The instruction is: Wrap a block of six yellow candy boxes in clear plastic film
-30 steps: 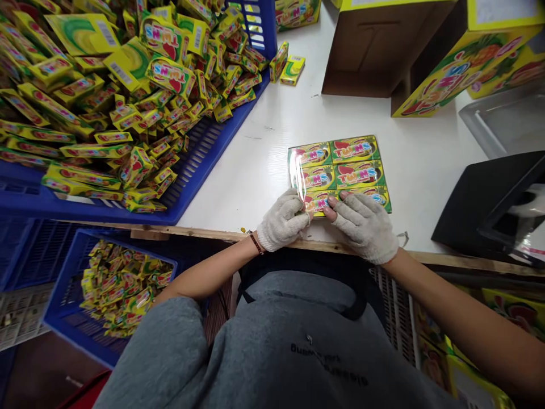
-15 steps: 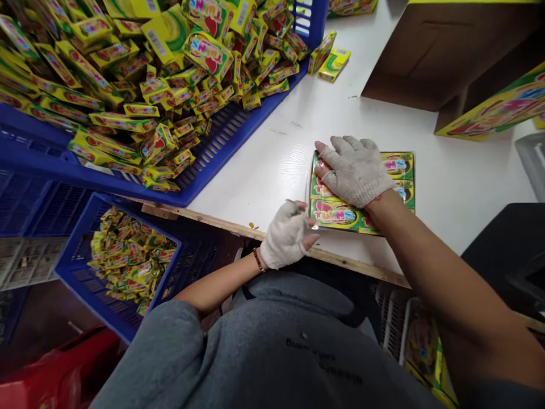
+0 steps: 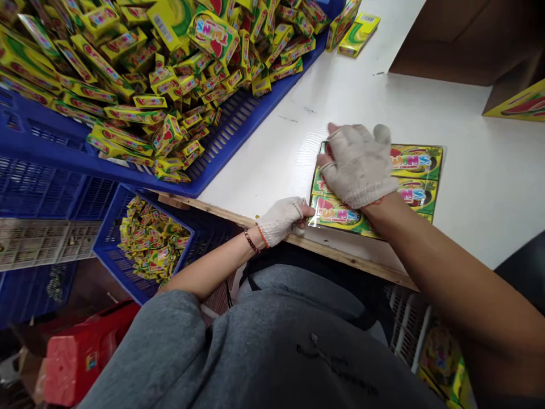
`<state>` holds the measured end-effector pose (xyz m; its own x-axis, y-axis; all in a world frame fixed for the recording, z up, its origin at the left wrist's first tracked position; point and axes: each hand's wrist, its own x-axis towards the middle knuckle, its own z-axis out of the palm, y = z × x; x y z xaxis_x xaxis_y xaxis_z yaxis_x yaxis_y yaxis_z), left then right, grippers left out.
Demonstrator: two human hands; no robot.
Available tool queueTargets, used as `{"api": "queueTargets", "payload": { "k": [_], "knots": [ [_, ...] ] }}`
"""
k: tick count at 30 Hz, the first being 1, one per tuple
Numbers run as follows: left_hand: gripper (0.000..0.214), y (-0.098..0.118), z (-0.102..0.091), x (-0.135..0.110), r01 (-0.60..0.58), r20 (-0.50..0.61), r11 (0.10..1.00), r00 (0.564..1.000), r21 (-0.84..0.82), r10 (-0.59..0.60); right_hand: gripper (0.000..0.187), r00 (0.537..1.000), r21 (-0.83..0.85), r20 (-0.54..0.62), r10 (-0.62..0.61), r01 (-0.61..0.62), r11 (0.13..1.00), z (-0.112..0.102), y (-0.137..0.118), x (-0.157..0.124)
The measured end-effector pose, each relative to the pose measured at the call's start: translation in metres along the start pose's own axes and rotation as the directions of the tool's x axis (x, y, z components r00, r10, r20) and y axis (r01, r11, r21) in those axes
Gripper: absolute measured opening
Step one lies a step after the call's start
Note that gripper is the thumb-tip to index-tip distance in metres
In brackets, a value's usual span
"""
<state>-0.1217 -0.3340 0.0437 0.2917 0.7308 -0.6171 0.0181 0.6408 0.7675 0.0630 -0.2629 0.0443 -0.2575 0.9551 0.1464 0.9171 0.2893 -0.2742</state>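
Note:
A flat pack of small candy boxes (image 3: pixel 336 215) in clear shiny wrap lies on the white table, close to its front edge. My right hand (image 3: pixel 360 162), in a whitish fingerless glove, rests palm down on top of the pack with its fingers apart. At the pack's near left corner is my left hand (image 3: pixel 283 218), gloved the same way. Its thumb and finger are pinched together at the edge of the clear wrap (image 3: pixel 313 218); the other fingers are curled under and partly hidden.
A blue crate (image 3: pixel 255 136) heaped with loose candy boxes (image 3: pixel 170 85) stands at the left. Below the table a second blue crate (image 3: pixel 123 272) holds more. Two boxes (image 3: pixel 360 35) lie behind the crate's corner. An open carton (image 3: pixel 447 45) stands at the back right.
My left hand has closed from loosely spread fingers into a pinch at the pack's corner. My right hand stays on the pack, its fingers slightly shifted. The camera view has shifted.

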Motion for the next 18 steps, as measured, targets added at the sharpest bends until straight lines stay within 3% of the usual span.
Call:
{"api": "queueTargets", "payload": {
  "k": [2,5,8,11,14,18],
  "knots": [
    [0.03,0.004,0.001,0.011,-0.025,-0.013,0.999,1.0,-0.026,0.025,0.055,0.995,-0.011,0.019,0.097,-0.097,0.995,0.001,0.009,0.004],
    [0.035,0.028,0.004,0.048,-0.012,-0.035,0.999,0.999,-0.036,0.011,0.055,0.997,-0.02,-0.036,0.063,-0.064,0.998,0.007,0.018,0.007],
    [0.035,0.061,0.007,0.096,-0.008,-0.078,0.997,0.997,0.072,0.013,0.054,0.996,-0.043,-0.092,0.008,-0.012,0.999,0.009,0.018,0.007],
    [0.038,0.075,0.005,0.124,-0.064,-0.112,0.968,0.989,0.243,0.094,0.051,0.999,-0.109,-0.013,0.047,-0.048,0.993,0.006,0.011,0.006],
    [0.043,0.062,0.002,0.112,-0.108,-0.063,0.947,0.989,0.302,0.133,0.05,0.998,-0.109,0.04,0.047,-0.043,0.993,0.004,0.006,0.004],
    [0.034,0.03,-0.001,0.05,-0.122,-0.012,0.954,0.991,0.274,0.13,0.062,0.997,-0.022,0.011,-0.082,0.082,0.996,0.009,0.006,0.002]
  ]
}}
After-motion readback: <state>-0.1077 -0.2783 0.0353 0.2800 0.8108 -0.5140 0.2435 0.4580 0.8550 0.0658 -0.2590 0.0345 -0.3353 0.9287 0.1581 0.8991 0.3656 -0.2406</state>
